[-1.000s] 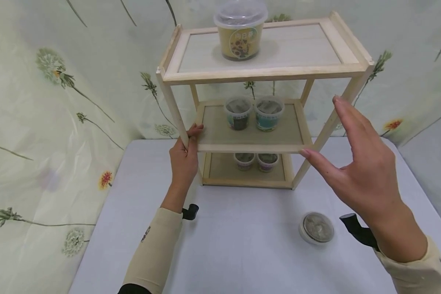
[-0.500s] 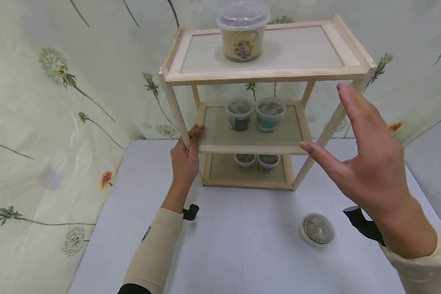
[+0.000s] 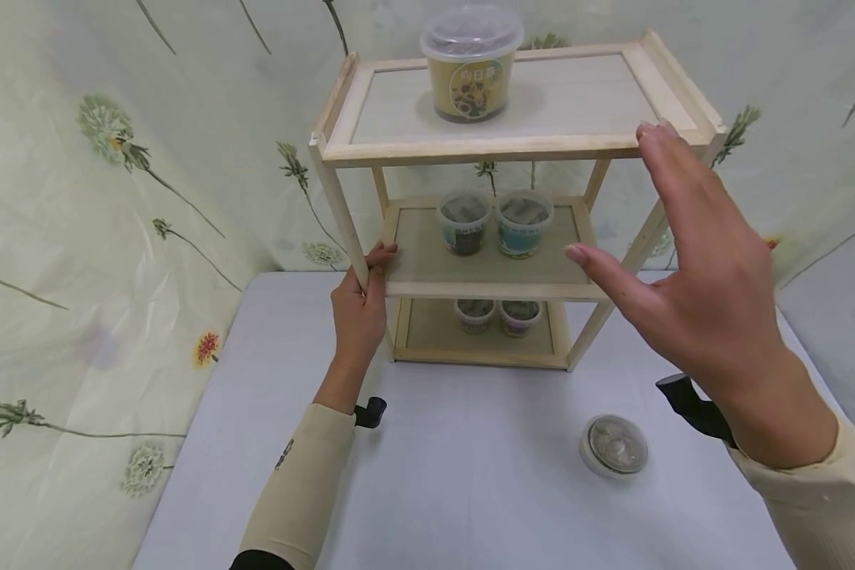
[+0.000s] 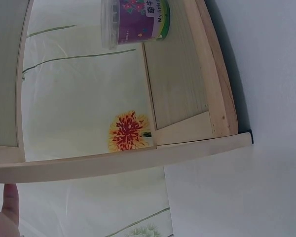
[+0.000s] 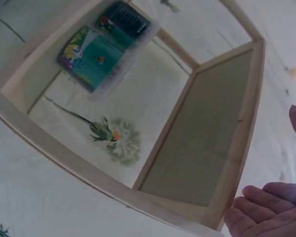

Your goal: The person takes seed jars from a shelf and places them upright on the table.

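A three-tier wooden shelf rack (image 3: 513, 149) stands at the back of the table. My left hand (image 3: 359, 305) grips its left front post at the middle tier, thumb in front. My right hand (image 3: 716, 277) is raised by the right front post, fingers straight and thumb spread, holding nothing. In the right wrist view, the fingers (image 5: 259, 210) are close beside the rack's frame. A lidded yellow tub (image 3: 469, 83) sits on the top tier. Two small tubs, one dark (image 3: 464, 233) and one turquoise (image 3: 522, 229), share the middle tier.
Two purple-labelled tubs (image 3: 518, 321) stand on the bottom tier. A round tub with a grey top (image 3: 616, 445) stands on the white table (image 3: 456, 475) at front right. Flower-printed sheeting (image 3: 135, 237) hangs behind and at the sides.
My right hand has shifted up along the right post, its fingertips now overlapping the top tier's front edge. The left hand keeps its grip on the left post.
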Available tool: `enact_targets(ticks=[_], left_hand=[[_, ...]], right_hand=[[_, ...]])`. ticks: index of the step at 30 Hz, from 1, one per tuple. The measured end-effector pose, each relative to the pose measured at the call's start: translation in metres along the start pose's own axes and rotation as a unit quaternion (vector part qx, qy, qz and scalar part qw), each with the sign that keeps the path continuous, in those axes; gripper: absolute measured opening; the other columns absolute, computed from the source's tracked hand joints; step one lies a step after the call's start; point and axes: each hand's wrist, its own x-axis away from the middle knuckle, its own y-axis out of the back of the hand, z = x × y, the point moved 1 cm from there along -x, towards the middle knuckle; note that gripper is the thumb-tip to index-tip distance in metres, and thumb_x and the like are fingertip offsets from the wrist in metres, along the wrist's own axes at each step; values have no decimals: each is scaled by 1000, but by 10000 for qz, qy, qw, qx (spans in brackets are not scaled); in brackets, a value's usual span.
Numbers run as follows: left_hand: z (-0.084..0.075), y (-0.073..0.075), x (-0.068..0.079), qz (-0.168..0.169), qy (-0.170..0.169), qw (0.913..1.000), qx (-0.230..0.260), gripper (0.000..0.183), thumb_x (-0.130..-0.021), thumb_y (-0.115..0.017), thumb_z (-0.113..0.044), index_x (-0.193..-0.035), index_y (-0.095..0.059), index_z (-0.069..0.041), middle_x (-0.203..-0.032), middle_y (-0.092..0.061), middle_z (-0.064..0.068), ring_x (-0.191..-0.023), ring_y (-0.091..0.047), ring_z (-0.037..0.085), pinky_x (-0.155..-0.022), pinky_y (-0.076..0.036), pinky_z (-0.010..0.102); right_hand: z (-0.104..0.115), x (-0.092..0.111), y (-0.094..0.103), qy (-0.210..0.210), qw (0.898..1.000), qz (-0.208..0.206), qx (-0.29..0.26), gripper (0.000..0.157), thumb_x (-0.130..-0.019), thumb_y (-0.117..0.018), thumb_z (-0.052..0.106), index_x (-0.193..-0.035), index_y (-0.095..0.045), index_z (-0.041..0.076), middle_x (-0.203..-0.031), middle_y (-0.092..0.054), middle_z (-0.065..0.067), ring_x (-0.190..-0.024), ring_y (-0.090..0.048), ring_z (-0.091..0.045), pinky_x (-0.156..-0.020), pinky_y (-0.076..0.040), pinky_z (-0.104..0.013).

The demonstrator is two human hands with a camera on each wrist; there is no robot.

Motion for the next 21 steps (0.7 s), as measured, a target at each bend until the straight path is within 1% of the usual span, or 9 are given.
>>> enact_targets(ticks=[5, 9, 13, 17, 21], left_hand=[[1, -1, 1, 26, 4, 10000, 45, 26, -109, -48, 0, -119, -71, 4, -132, -71, 13, -137, -58, 23, -115, -43, 40], [0, -1, 0, -23, -19, 9999, 102, 25, -108, -48, 1, -118, -70, 5, -132, -71, 14, -137, -57, 24, -115, -43, 40], [-1, -1, 0, -54, -31, 9999, 87, 25, -108, -48, 1, -119, -71, 5, -132, -71, 14, -137, -57, 24, -115, -44, 40], [-1, -1, 0, -41, -20, 9999, 119, 26, -108, -48, 1, -119, -71, 4, -132, -71, 14, -137, -58, 24, -115, -44, 39], [-1, -1, 0, -74, -28, 9999, 97, 26, -108, -47, 2, -119, -71, 5, -131, -71, 14, -136, -59, 24, -115, -44, 39]], right_hand=[[0, -5, -1, 37, 10000, 33, -27, 87, -98, -59, 66, -148, -52, -6, -153, -54, -18, -145, -48, -33, -121, -35, -44], [2, -10, -1, 171, 9996, 209, 76, 86, -100, -57, 64, -151, -49, -5, -156, -50, -18, -147, -45, -31, -122, -34, -44], [4, -14, -1, 227, 9991, 351, 45, 87, -101, -56, 64, -152, -47, -5, -158, -48, -20, -148, -43, -32, -122, -34, -44], [6, -17, -4, 256, 9988, 415, -25, 88, -102, -55, 64, -152, -46, -7, -157, -48, -22, -148, -43, -35, -122, -33, -45], [6, -23, -7, 302, 9983, 497, -52, 88, -102, -55, 64, -153, -45, -7, -158, -47, -22, -148, -43, -34, -122, -33, -45]])
